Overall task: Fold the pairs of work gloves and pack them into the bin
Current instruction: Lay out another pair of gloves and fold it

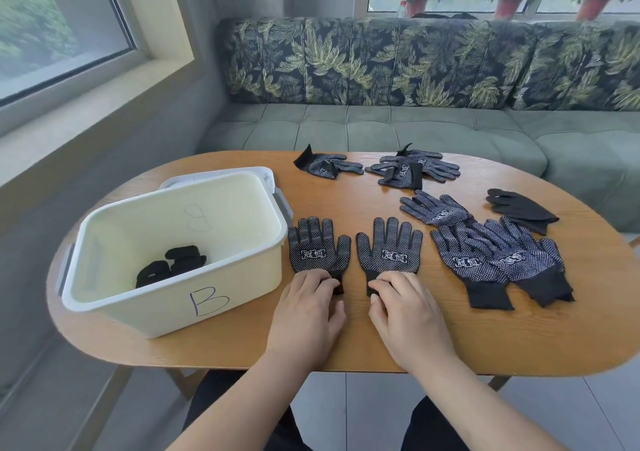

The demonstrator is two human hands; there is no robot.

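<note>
Two dark dotted work gloves lie flat side by side, fingers pointing away from me: the left glove [317, 248] and the right glove [391, 250]. My left hand [306, 315] pinches the left glove's cuff. My right hand [408, 312] pinches the right glove's cuff. A white bin [166, 308] marked "B" stands to the left, with a folded black pair of gloves [169, 265] inside on its floor.
More gloves lie on the oval wooden table [346, 340]: a heap [498, 260] at the right, one glove [434, 208] behind it, a black glove [519, 208], and two bundles [327, 165] [412, 168] at the far edge. A green sofa [415, 128] runs behind the table.
</note>
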